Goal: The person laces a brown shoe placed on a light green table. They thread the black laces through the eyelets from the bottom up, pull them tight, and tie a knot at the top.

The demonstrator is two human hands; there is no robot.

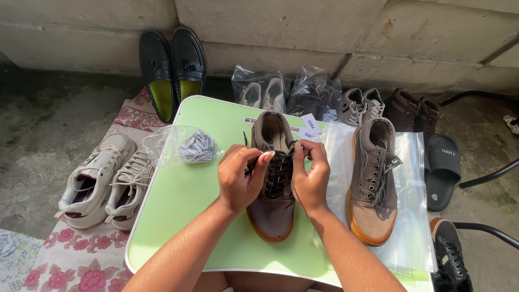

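Brown sneaker lacing, mid-worktop

Brown sneaker sits centre of our green worktop; left hand and right hand both pinch its black lace. Unlaced mate lies on plastic bag beside it

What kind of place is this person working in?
Probably an outdoor shoe-cleaning or resale spot: bare concrete wall, pairs of shoes lined on the ground, some in plastic bags, and a small green table.
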